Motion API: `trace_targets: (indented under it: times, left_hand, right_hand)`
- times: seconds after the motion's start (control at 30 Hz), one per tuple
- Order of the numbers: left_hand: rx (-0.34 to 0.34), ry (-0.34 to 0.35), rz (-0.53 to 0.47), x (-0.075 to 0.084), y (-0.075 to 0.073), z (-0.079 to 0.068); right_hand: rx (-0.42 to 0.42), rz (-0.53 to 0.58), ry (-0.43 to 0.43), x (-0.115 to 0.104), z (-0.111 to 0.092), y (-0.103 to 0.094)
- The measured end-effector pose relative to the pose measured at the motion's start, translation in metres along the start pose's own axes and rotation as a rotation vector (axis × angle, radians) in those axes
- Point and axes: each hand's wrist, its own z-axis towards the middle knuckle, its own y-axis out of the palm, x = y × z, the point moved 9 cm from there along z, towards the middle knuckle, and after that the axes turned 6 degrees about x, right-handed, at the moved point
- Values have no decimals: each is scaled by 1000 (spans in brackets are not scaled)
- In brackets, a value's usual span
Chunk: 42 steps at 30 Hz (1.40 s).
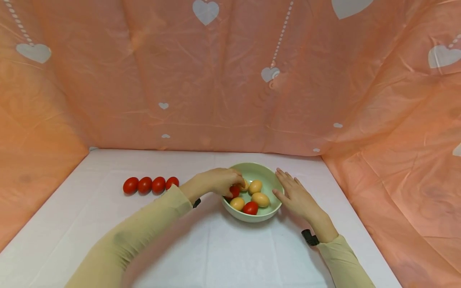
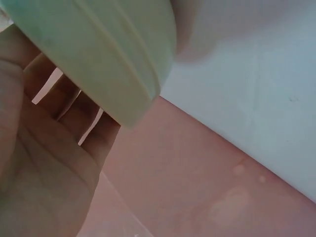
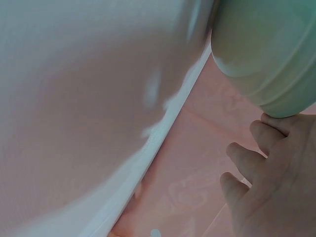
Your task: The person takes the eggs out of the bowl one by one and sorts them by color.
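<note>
A pale green bowl [image 1: 268, 180] stands right of centre on the table. My left hand [image 1: 222, 182] reaches over its left rim, fingers bent down around a red egg [image 1: 235, 191] inside. Near that hand lie yellow eggs, one yellow egg [image 1: 237, 204] close below it. Another red egg [image 1: 250, 208] sits at the bowl's front. In the left wrist view the fingers pass over the rim, and their tips are hidden behind the bowl wall. My right hand [image 1: 297, 198], fingers extended, rests at the bowl's right rim; the right wrist view shows its fingers beside the bowl's outer wall.
Several red eggs [image 1: 145, 185] stand in a row on the left of the white table [image 1: 230, 256], the last one close to my left forearm. An orange curtain [image 1: 216, 88] with white hearts encloses the back and sides. Each wrist wears a black strap [image 1: 310, 237].
</note>
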Motion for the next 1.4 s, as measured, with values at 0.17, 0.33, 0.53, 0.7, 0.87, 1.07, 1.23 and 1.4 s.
trace_targets:
  times: [0.17, 0.33, 0.53, 0.7, 0.87, 1.07, 1.23, 1.4]
  left_hand:
    - [-13, -9, 15, -4, 2, 1]
    - [-40, -23, 42, -8, 5, 4]
    - [-48, -33, 67, -9, 6, 7]
    - [-47, -57, 66, -10, 6, 7]
    - [-55, -68, 65, -10, 7, 6]
    - [-50, -70, 38, -10, 6, 5]
    - [-35, -72, 2, -11, 5, 3]
    - [-7, -55, -36, -9, 0, 2]
  right_hand:
    - [-3, -2, 1, 0, 0, 0]
    - [-3, 0, 0, 0, 1, 1]
    - [-5, 0, 4, 0, 1, 0]
    - [-1, 6, 3, -1, 1, -1]
    - [3, 6, 1, -1, 1, -1]
    - [-1, 6, 5, -1, 0, 0]
    - [-4, 7, 7, -1, 0, 0]
    - [-1, 13, 5, -2, 0, -1]
